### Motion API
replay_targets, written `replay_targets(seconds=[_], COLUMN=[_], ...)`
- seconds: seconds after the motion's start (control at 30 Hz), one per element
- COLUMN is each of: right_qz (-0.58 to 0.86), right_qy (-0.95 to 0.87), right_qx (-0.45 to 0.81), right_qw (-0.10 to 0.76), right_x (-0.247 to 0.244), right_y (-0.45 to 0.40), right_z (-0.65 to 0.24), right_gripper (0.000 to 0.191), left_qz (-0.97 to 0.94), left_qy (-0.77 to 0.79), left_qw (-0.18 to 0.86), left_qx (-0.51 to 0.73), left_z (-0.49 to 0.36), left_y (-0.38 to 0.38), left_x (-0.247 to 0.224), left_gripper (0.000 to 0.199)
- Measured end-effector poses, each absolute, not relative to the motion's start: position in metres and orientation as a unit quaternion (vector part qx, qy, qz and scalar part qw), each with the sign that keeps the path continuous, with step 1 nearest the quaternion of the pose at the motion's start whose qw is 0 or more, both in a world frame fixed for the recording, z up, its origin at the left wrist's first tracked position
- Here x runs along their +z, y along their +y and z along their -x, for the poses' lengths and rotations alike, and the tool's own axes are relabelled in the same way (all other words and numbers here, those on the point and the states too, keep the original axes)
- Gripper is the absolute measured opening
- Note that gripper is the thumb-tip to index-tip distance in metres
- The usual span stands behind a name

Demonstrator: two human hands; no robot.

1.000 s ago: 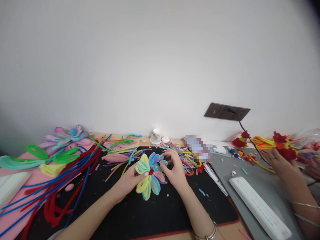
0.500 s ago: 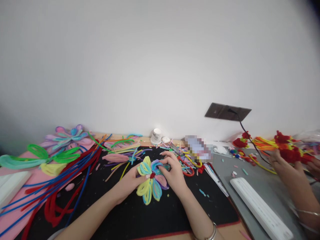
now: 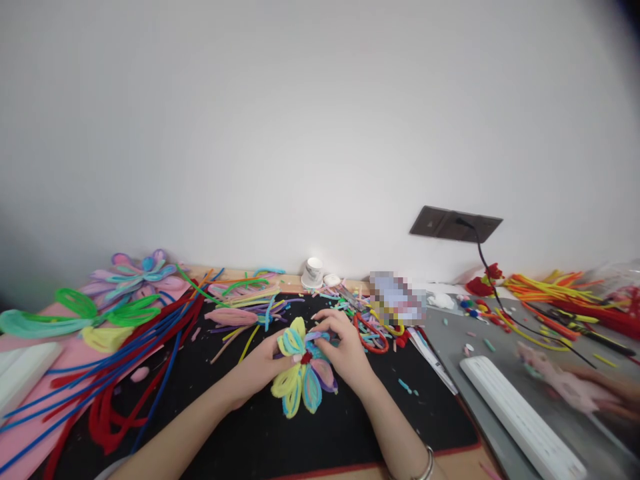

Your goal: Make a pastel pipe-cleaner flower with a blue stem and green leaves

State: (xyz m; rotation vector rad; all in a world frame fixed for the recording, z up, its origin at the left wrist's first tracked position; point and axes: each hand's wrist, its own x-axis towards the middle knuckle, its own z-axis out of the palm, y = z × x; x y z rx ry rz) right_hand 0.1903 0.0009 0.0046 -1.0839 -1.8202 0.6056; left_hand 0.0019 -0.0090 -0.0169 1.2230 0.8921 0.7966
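Between my two hands is a pipe-cleaner flower (image 3: 313, 389) with yellow, blue, pink and purple looped petals and a red centre. My left hand (image 3: 263, 370) is closed on its left side, the thumb pressed near the red centre. My right hand (image 3: 343, 343) pinches an upper right petal, blue and purple, partly hidden by the fingers. The flower is held over a black mat (image 3: 240, 427). Behind it lie a pink looped petal (image 3: 231, 316) and a bundle of pastel pipe cleaners (image 3: 267, 312).
Red and blue pipe cleaners (image 3: 125, 360) and a finished-looking pastel flower (image 3: 143, 273) lie left. A paper cup (image 3: 313, 272) stands by the wall. At right are a white power strip (image 3: 520, 413), a black cable (image 3: 483, 257) and another person's blurred hand (image 3: 607, 387) with a pink item.
The flower has tilted and dipped slightly while both my hands keep hold of it. At right, the other person's hand has left the red flower-like piece and now moves lower with something pink.
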Motion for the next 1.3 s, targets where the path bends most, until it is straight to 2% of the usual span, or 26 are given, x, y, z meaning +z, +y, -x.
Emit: replay_targets(seconds=[0.2,0.4,0.47,0.6,0.97,1.17,1.3], right_qz=[0.418,0.422,0.418,0.421,0.380,0.392,0.422], right_qy=[-0.759,-0.843,-0.857,-0.852,-0.830,-0.708,-0.654], right_qx=[0.236,0.111,0.089,0.092,0.228,0.359,0.457], right_qw=[0.440,0.314,0.288,0.296,0.338,0.466,0.432], right_x=[0.015,0.024,0.025,0.024,0.033,0.033,0.027], right_y=[-0.004,-0.014,-0.016,-0.016,-0.013,0.001,0.008], right_z=[-0.194,-0.189,-0.188,-0.189,-0.197,-0.218,-0.226], right_gripper=[0.026,0.041,0.037,0.022,0.016,0.015,0.016], left_qz=[-0.578,-0.652,-0.654,-0.634,-0.629,-0.630,-0.638], left_qy=[0.375,0.340,0.325,0.302,0.319,0.334,0.339], left_qw=[0.653,0.616,0.621,0.645,0.642,0.641,0.639], left_qx=[0.316,0.283,0.287,0.301,0.303,0.285,0.264], left_z=[-0.002,-0.003,-0.003,-0.003,-0.005,-0.003,-0.001], left_y=[-0.009,-0.007,-0.007,-0.007,-0.007,-0.009,-0.010], left_x=[-0.013,-0.013,-0.014,-0.016,-0.006,-0.002,-0.003], left_gripper=[0.039,0.034,0.034,0.038,0.034,0.033,0.029])
